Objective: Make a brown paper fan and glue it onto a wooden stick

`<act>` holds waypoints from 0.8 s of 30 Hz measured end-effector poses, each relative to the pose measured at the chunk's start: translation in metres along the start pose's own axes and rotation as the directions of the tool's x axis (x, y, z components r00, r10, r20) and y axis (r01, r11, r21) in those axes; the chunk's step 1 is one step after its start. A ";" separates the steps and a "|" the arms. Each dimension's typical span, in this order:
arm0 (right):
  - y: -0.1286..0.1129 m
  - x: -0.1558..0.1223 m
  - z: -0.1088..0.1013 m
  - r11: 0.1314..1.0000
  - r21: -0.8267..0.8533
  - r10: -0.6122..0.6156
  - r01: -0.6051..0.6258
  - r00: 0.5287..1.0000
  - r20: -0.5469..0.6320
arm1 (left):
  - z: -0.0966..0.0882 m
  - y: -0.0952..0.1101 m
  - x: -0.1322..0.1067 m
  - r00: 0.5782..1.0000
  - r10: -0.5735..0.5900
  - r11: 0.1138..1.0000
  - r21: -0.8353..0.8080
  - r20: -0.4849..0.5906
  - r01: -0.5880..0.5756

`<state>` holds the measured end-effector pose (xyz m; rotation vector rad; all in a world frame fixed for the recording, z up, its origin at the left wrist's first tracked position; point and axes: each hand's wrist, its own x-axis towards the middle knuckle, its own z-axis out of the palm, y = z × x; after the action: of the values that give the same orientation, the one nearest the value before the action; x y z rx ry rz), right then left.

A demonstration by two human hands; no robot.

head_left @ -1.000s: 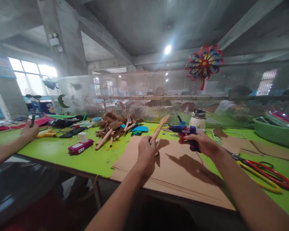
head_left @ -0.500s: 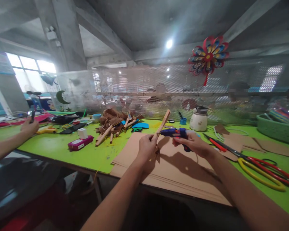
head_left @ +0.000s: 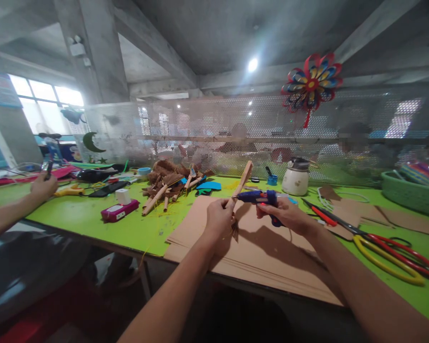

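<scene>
My left hand [head_left: 219, 218] is closed around a rolled brown paper stick [head_left: 243, 178], which tilts up to the right. Crumpled or frayed paper hangs below the fist. In my right hand [head_left: 289, 214] is a blue glue gun [head_left: 255, 196], gripped by its handle, with a small red light showing. Its nozzle points left and is at the stick, just above my left fingers; whether it touches I cannot tell. Under both hands lies a stack of brown paper sheets [head_left: 271, 267] at the table's front edge.
Paper rolls and crumpled brown paper [head_left: 168, 183] are heaped left of the sheets, near a purple power strip [head_left: 119, 211]. Large scissors [head_left: 389, 252], a white jar [head_left: 295, 178] and a green basket [head_left: 411, 193] stand or lie right. Another person's hand [head_left: 45, 186] is at far left.
My hands, the paper stick and the glue gun hold almost the same pose. A red light now shows more plainly on the glue gun. The view has shifted very slightly.
</scene>
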<state>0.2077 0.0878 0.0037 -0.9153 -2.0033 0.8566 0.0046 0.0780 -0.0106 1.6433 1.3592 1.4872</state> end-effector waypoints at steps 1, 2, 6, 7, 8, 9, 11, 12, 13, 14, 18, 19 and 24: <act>-0.001 0.000 0.000 1.000 0.000 0.004 -0.004 1.000 -0.007 | 0.000 0.000 0.000 1.000 -0.002 1.000 -0.008 -0.001 0.002; -0.001 0.000 0.000 1.000 0.001 0.012 -0.012 1.000 -0.017 | 0.000 0.001 0.000 1.000 0.001 1.000 -0.011 -0.002 -0.001; 0.000 0.001 0.001 1.000 0.002 0.025 -0.025 0.999 -0.046 | 0.000 0.003 -0.001 1.000 0.008 1.000 0.002 0.001 -0.008; 0.001 0.001 0.001 1.000 0.004 0.021 -0.021 0.999 -0.045 | 0.000 0.004 -0.002 1.000 0.002 1.000 0.003 0.001 -0.002; 0.002 0.002 0.001 1.000 0.008 0.017 -0.017 0.999 -0.041 | 0.000 0.004 -0.002 1.000 -0.006 1.000 0.002 -0.002 0.006; 0.002 0.002 0.001 1.000 0.012 0.016 -0.015 0.999 -0.036 | 0.000 0.005 -0.002 1.000 -0.012 1.000 -0.001 -0.007 0.012; 0.003 0.003 0.001 1.000 0.014 0.015 -0.015 1.000 -0.027 | 0.000 0.005 -0.002 1.000 -0.015 1.000 -0.003 -0.014 0.015; 0.003 0.003 0.001 1.000 0.008 0.014 -0.014 1.000 -0.027 | -0.001 0.005 -0.002 1.000 -0.012 1.000 0.001 -0.016 0.012; 0.003 0.003 0.001 1.000 0.000 0.013 -0.013 1.000 -0.028 | -0.001 0.004 -0.002 1.000 -0.005 1.000 0.008 -0.017 0.005; 0.003 0.003 0.001 1.000 -0.008 0.010 -0.011 0.999 -0.034 | 0.000 0.004 -0.002 1.000 0.006 1.000 0.017 -0.019 -0.006; 0.000 0.002 0.001 1.000 -0.006 0.028 -0.028 0.997 -0.065 | 0.000 0.004 -0.002 0.999 0.027 0.999 0.031 -0.018 -0.027; -0.001 0.002 0.002 0.999 0.000 0.037 -0.037 0.997 -0.071 | 0.000 0.004 -0.002 0.999 0.027 0.999 0.030 -0.020 -0.027; -0.003 0.001 0.003 0.998 0.012 0.056 -0.055 0.996 -0.067 | -0.001 0.005 -0.003 1.000 -0.003 1.000 0.006 -0.024 0.003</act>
<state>0.2036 0.0863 0.0050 -0.9852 -1.9220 0.8541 0.0059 0.0736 -0.0071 1.6322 1.3796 1.5066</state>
